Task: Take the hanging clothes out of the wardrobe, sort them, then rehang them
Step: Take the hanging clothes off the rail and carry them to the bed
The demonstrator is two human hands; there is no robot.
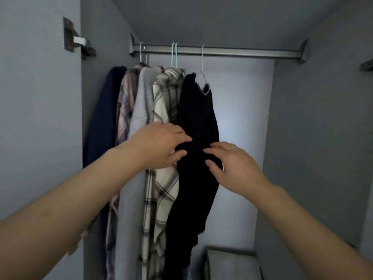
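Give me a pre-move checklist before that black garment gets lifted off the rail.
1. Left hand free to grip: ok, fingers spread, holding nothing.
2. Right hand free: ok, open beside the cloth.
3. Black garment gripped: not ok, neither hand is closed on it.
4. White hanger hooked on the rail: ok.
5. Rail space to its right: ok, bare.
6. Garment snagged on the cream plaid shirt: cannot tell.

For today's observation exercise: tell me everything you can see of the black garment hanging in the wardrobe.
The black garment hangs rightmost on the rail, from a white hanger. It looks like a dark, coarse knit with a pale-trimmed neckline and a frayed lower edge. It hangs long and slightly twisted, pressed against the cream plaid shirt. Both hands, left and right, reach it at mid-height, fingers spread.
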